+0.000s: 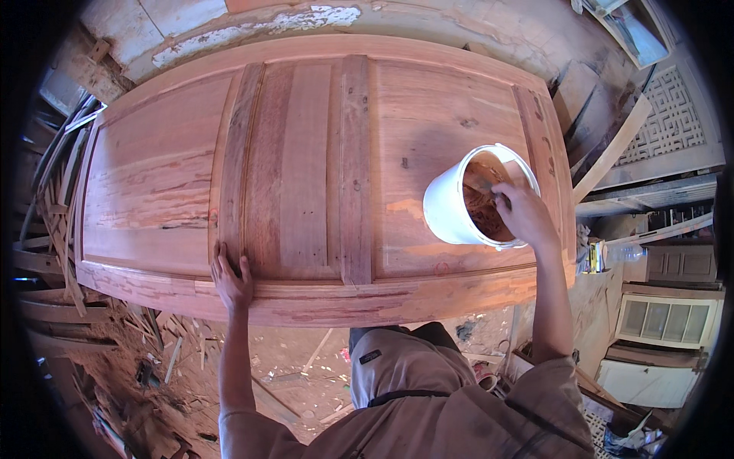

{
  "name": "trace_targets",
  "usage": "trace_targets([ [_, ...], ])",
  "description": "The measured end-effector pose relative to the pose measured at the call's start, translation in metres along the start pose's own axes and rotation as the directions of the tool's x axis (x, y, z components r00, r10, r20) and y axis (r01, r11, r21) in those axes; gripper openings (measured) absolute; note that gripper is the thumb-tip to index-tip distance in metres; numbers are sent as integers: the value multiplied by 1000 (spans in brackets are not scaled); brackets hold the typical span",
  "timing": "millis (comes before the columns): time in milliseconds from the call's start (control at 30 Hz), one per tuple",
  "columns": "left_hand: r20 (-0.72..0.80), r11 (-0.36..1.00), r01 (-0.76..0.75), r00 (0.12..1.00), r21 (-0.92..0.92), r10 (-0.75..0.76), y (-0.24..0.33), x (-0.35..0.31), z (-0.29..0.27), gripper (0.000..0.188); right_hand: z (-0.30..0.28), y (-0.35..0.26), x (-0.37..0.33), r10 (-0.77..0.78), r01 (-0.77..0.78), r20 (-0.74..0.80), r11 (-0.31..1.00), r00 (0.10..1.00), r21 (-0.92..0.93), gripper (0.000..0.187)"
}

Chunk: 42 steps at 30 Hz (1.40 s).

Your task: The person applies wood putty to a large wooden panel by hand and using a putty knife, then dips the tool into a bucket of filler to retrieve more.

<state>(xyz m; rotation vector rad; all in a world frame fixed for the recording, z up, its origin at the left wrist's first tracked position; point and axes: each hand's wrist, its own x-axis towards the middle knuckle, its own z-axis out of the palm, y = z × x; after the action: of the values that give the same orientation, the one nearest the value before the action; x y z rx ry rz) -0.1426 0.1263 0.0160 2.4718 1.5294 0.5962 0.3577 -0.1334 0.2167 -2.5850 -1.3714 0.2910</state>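
A large reddish wooden panelled door (pixel 310 164) lies flat in front of me. On its right panel stands a white plastic bucket (pixel 447 203), tilted in the picture, with reddish-brown material (pixel 485 218) inside. My right hand (pixel 526 216) reaches over the bucket's rim with closed fingers. It grips a thin flat tool like a scraper, mostly hidden by the fingers and the bucket. My left hand (pixel 233 283) rests open on the door's near edge, its fingers spread by a raised upright piece. Pale orange smears (pixel 413 218) mark the wood left of the bucket.
Wood offcuts (pixel 57 252) pile up at the left. Scraps and shavings cover the dirt floor (pixel 306 367) below the door. To the right are leaning boards (pixel 615 149), a lattice panel (pixel 665 115) and a white framed window (pixel 665 321). A wall (pixel 428 30) runs behind the door.
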Motion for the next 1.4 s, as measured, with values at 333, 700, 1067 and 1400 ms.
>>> trace_targets([
  [333, 5, 999, 33, 999, -22, -33, -3, -1, 3, 59, -3, 14, 61, -34, 49, 419, 998, 907, -26, 16],
  [700, 5, 1000, 21, 1000, -20, -21, 2, 1, 0, 57, -34, 53, -32, 93, -268, 317, 778, 944, 569, 18],
  [1067, 1, 999, 8, 1000, -41, -8, 1, -1, -1, 54, 31, -2, -75, 241, -27, -465, 907, 852, 420, 24],
  [1400, -14, 1000, -3, 1000, -24, 3, -3, -2, 2, 56, 28, -17, -95, 436, -64, 112, -122, 893, 990, 36],
])
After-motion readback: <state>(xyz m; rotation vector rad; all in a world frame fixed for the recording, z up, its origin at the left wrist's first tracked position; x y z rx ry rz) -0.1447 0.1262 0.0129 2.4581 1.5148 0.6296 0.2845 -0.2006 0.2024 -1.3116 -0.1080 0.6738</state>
